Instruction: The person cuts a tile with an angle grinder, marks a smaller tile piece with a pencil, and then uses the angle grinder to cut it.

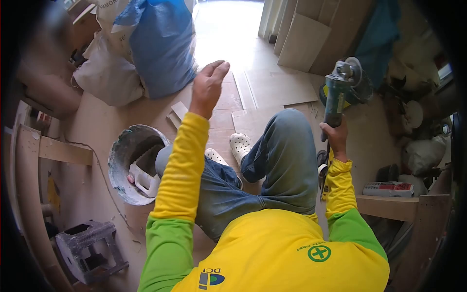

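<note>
My right hand (336, 138) is wrapped round the lower end of the body of a green angle grinder (334, 100). The grinder stands upright with its metal head and disc guard at the top, held out to the right of my knee. My left hand (208, 87) is raised in front of me, its back toward the camera and its fingers stretched out, with nothing visible in it. The undersides of those fingers are hidden. Below and left of that arm stands a plaster-smeared bucket (119, 170) with a white plastic piece (144, 180) inside.
Large blue (160, 48) and white sacks (109, 73) stand at the far left. Flat tiles (277, 90) lie on the floor ahead; boards (304, 41) lean at the back. A grey plastic stool (90, 250) lies at lower left. Wooden frames (36, 180) stand at both sides.
</note>
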### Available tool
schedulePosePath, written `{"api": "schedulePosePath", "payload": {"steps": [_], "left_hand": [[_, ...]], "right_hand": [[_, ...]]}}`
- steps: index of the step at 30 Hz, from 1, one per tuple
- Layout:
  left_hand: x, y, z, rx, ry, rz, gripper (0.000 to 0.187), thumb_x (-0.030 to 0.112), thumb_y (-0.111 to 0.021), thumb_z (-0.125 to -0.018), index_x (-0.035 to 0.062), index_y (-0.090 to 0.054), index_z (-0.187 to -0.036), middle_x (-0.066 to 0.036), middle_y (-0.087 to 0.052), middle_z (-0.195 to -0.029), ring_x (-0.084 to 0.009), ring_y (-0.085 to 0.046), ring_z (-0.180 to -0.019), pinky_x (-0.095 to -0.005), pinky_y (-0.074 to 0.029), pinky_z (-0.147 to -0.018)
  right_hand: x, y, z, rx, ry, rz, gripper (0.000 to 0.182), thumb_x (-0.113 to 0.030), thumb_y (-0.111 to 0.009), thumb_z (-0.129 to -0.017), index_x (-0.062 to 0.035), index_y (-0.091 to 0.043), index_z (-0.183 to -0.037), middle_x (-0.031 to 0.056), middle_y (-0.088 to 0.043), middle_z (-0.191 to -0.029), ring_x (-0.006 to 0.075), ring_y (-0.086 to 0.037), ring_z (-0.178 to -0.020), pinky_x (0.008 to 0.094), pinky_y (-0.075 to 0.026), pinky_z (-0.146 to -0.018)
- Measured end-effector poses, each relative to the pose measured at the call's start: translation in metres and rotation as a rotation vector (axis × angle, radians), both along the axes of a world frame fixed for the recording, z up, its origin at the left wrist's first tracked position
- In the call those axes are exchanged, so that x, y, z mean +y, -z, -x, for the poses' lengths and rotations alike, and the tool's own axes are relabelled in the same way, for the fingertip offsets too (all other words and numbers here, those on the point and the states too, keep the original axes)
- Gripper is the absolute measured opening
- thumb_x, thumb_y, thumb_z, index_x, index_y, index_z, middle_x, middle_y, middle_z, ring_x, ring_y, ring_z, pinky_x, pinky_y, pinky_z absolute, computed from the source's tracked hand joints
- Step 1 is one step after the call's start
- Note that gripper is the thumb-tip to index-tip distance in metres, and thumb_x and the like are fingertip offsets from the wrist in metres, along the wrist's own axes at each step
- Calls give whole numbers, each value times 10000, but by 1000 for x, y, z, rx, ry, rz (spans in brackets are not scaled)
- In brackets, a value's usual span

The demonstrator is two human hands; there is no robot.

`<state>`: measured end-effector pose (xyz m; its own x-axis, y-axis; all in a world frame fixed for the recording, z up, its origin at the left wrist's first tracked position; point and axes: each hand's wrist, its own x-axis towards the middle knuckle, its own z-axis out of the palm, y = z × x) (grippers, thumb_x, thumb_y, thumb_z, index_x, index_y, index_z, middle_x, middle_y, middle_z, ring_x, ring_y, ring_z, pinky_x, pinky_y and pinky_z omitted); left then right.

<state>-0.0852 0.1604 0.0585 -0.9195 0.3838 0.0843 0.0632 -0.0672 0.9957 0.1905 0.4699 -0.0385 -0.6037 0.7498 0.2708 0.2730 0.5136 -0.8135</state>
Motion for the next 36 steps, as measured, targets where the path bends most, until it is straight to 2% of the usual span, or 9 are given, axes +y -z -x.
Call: {"api": "schedulePosePath", "payload": {"steps": [5, 8, 12, 19, 25, 28, 30, 34, 36], "left_hand": [[29, 120, 17, -411, 146, 167, 646, 513, -605, -942, 58, -564, -1399, -120, -612, -1339, -290, -570, -1211, -468, -446, -988], [51, 165, 14, -683, -30, 221, 550, 462, -610, -949, 64, -631, -1329, -123, -674, -1190, -266, -612, -1133, -421, -472, -943], [90, 153, -24, -131, 90, 267, 481, 395, -682, -902, -41, -732, -1098, -249, -728, -1125, -338, -694, -1063, -373, -518, -954], [150, 163, -148, 210, 704, 514, 608, 504, -639, -918, 66, -635, -1339, -225, -620, -1359, -389, -588, -1260, -446, -448, -1097], [134, 255, -143, 292, 1035, 1122, 614, 503, -674, -885, 118, -614, -1359, -176, -613, -1386, -347, -591, -1275, -468, -481, -1065], [128, 336, -116, -199, 769, 1282, 756, 533, -666, -841, 96, -551, -1447, -199, -543, -1480, -363, -554, -1337, -463, -425, -1137], [122, 371, -108, -469, 446, 1257, 599, 428, -666, -850, 103, -635, -1352, -169, -668, -1329, -347, -606, -1288, -474, -497, -1050], [130, 549, -142, -131, 911, 1356, 462, 371, -577, -900, 157, -671, -1298, -197, -666, -1319, -364, -600, -1280, -427, -475, -1056], [124, 548, -157, -913, 473, 1055, 500, 403, -572, -899, 142, -640, -1320, -201, -661, -1284, -397, -606, -1217, -475, -479, -999]], "right_hand": [[-2, -57, -33, 7, 61, -153, 540, -218, -817, -721, -23, -571, -1161, 122, -664, -992, 253, -659, -866, 372, -523, -797], [0, -88, -34, -9, 91, -259, 555, -225, -809, -724, -24, -571, -1184, 144, -665, -1018, 295, -665, -888, 391, -528, -818], [0, -123, -17, -63, 96, -349, 562, -234, -820, -714, -27, -585, -1181, 157, -683, -1006, 326, -686, -917, 407, -536, -832], [9, -84, 69, 5, -57, -268, 515, -255, -831, -711, -34, -610, -1121, 142, -689, -952, 297, -677, -857, 389, -546, -796], [16, -60, 78, -27, -105, -47, 415, -213, -802, -708, -28, -610, -1026, 75, -662, -883, 202, -637, -780, 330, -527, -749], [26, -55, 71, 27, -133, 36, 413, -208, -800, -703, -32, -593, -1013, 62, -633, -890, 194, -608, -781, 312, -518, -748], [29, -62, 63, 37, -99, 65, 418, -205, -799, -703, -33, -596, -1026, 62, -634, -902, 190, -609, -791, 308, -516, -752], [38, -73, 38, 102, 3, 94, 442, -185, -803, -707, -33, -605, -1071, 57, -635, -921, 175, -613, -807, 299, -510, -767], [45, -72, 23, 97, 43, 107, 449, -179, -805, -710, -32, -606, -1084, 57, -636, -927, 172, -615, -811, 299, -509, -774]]}}
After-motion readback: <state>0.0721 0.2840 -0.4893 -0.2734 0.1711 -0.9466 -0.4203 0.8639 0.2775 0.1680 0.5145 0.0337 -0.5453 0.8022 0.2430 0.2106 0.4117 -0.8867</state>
